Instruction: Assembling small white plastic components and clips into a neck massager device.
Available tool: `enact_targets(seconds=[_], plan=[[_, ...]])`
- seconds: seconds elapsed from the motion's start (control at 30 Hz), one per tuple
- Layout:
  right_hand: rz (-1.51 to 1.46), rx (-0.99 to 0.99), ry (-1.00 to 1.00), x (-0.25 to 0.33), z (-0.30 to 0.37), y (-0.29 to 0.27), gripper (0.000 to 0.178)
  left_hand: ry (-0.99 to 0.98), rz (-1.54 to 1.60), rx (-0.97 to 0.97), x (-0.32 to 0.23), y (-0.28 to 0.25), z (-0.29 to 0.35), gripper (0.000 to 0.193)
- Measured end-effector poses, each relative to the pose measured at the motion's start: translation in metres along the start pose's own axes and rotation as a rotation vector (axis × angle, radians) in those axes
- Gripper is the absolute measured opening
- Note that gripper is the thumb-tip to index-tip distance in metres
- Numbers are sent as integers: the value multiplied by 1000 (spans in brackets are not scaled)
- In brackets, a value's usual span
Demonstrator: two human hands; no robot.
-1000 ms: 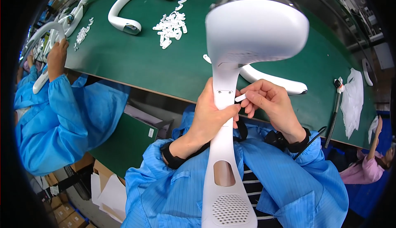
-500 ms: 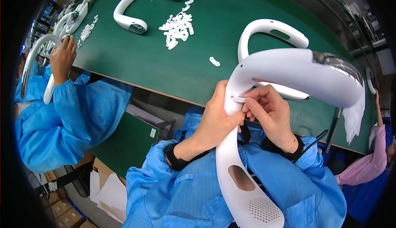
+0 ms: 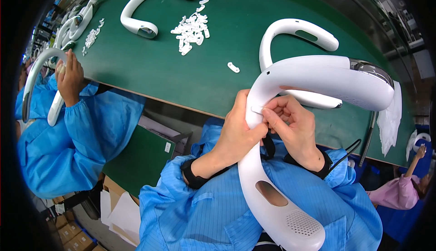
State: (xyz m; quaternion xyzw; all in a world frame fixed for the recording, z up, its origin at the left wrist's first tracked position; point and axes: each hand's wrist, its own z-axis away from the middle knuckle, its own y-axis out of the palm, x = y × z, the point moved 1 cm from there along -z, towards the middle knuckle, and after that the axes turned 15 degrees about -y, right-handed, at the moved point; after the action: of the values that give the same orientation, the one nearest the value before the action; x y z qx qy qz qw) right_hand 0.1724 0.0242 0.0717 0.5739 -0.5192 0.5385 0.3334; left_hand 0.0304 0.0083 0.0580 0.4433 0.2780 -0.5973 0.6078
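Wrapping the left hand (image 3: 235,133) round a curved white neckband device (image 3: 259,89) before the blue coat (image 3: 195,214); pinching a small white strip (image 3: 256,110) against it with the right hand (image 3: 294,126).

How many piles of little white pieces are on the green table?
2: a bigger pile near the top middle and a smaller pile farther left. Others might be hidden.

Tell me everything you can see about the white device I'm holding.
The device is smooth, white, plastic-looking, a C opening rightward. Its upper end, over the green table, has a glossy dark cover; its lower, over your blue coat, a brownish oval panel and perforated grille. Your left hand grips it between; your right hand holds a small white piece at it.
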Motion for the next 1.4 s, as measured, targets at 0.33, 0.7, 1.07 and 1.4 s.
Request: enact_targets(seconds=[0.33,0.7,1.07,1.4], plan=[[756,207,-795,12,-4,-3,23,89,-104,-29,3,-4,-4,52],[949,278,-997,23,-10,-13,28,95,250,236,-9,-4,2,58],[578,183,-1226,-1,-10,-15,26,98,342,356,17,-7,-12,52],[372,163,-919,-23,2,-23,41,62,311,333,10,-9,-6,49]])
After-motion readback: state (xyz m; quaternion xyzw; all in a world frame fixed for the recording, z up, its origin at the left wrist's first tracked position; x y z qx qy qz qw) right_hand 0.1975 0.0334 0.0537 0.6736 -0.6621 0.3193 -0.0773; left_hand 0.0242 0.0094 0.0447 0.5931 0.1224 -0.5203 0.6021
